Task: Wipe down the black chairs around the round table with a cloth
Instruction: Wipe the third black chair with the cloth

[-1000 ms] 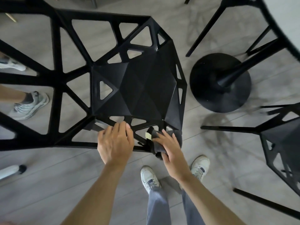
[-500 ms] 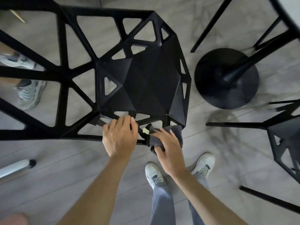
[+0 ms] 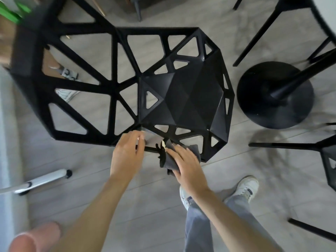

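Pressing the dark grey cloth (image 3: 168, 158) onto the near edge of the black chair (image 3: 183, 99), the right hand (image 3: 187, 165) lies on it with fingers fairly straight. That cloth looks soft, light and bunched, best kept flat under the palm. Just beside it, the left hand (image 3: 127, 155) curls over the same edge strut, steadying the chair. Beyond both hands, the faceted seat looks rigid and smooth, probably light enough to shift; its lattice struts offer firm holds. Farther right stands the desk's round pedestal base (image 3: 275, 95).
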